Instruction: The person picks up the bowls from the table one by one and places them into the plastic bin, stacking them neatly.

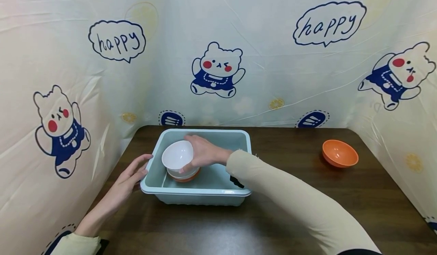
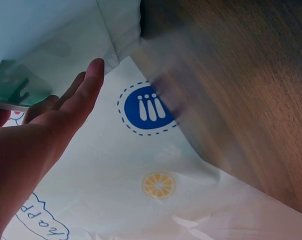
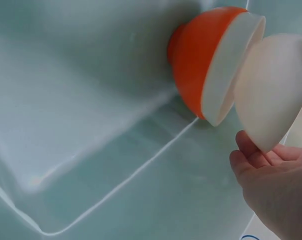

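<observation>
Head view is showing a right hand [image 1: 205,151] pinching a smooth, rounded white bowl [image 1: 176,156] by its rim, inside a pale blue rectangular basin [image 1: 205,191] with rounded corners and a lipped edge. Below it, a second white bowl [image 3: 233,70] is nesting in a glossy orange bowl [image 3: 196,62] with a narrow foot; whether the held bowl is touching this stack, I cannot tell. The left hand [image 1: 128,177] is resting against the basin's left side, its fingers lying extended and unclenched. Another shiny orange bowl [image 1: 340,153] is sitting upright, well apart at the right, on the dark wood-grained surface [image 1: 290,209]. Behind, a creased pale sheet [image 1: 266,80] is carrying printed bears, lemon slices and two outlined speech bubbles [image 1: 117,41], both reading "happy".
</observation>
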Demonstrator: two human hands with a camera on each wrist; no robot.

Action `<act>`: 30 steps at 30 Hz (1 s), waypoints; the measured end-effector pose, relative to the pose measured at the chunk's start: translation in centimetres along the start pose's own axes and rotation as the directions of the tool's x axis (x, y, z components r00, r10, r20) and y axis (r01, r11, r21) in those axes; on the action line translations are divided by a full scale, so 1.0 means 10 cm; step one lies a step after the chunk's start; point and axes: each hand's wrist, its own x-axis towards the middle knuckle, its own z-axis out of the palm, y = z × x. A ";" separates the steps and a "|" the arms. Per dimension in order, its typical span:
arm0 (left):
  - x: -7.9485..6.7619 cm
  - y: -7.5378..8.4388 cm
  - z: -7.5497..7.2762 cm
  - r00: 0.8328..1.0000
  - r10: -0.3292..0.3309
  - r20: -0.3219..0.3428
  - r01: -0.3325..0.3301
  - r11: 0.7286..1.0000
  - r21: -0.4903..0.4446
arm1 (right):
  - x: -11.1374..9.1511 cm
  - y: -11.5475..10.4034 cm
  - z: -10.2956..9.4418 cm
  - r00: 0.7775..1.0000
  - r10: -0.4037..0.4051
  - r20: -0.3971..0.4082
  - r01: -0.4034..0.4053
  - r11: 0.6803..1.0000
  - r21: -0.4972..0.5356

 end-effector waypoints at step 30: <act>-0.01 0.02 -0.01 1.000 0.008 0.008 -0.008 1.000 0.009 | 0.05 0.04 0.06 0.998 -0.027 0.065 0.032 0.997 -0.074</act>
